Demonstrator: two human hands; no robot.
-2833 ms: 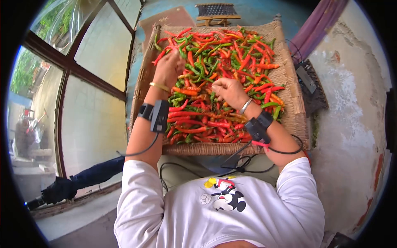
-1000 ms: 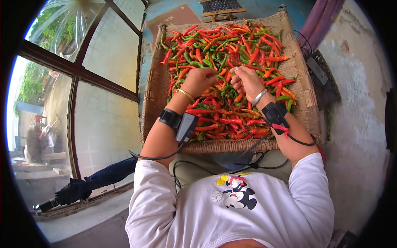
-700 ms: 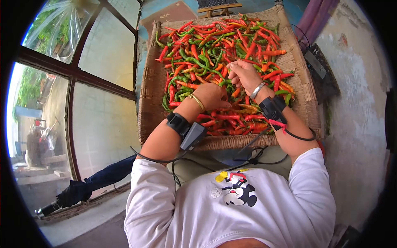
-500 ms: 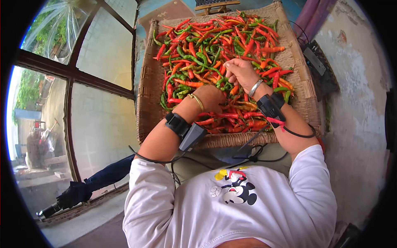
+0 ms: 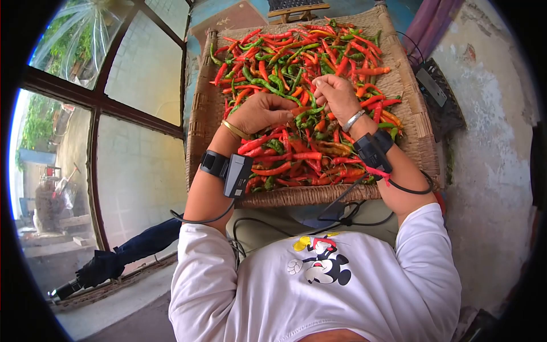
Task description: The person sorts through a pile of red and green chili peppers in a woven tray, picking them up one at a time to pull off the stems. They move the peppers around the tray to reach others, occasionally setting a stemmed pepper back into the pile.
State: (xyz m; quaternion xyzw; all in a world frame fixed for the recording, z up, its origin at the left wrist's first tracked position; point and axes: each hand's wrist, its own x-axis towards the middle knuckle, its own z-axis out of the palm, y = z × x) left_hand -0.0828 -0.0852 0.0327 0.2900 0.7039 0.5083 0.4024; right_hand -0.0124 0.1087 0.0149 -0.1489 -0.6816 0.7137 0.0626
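Observation:
A heap of red, orange and green chili peppers (image 5: pixel 296 157) covers much of a woven wicker tray (image 5: pixel 285 197) in front of me. Over the heap's left-centre, my left hand (image 5: pixel 256 115) has its thumb and fingers closed on an orange-red chili pepper (image 5: pixel 300 110), whose tip points right. My right hand (image 5: pixel 338 101) is just to the right, thumb and fingers pinched together near that pepper's end. What lies in the right pinch, if anything, is too small to make out.
A window (image 5: pixel 142 74) runs along the left, with a folded dark umbrella (image 5: pixel 151 239) below it. Black cables (image 5: pixel 347 219) cross my lap. A dark bag-like object (image 5: pixel 439 94) stands right of the tray, by the wall (image 5: pixel 490 154). A small wooden stool (image 5: pixel 299 11) is behind.
My left hand has moved left and up from low over the heap, and now holds a chili pepper beside the right hand. My right hand has hardly moved.

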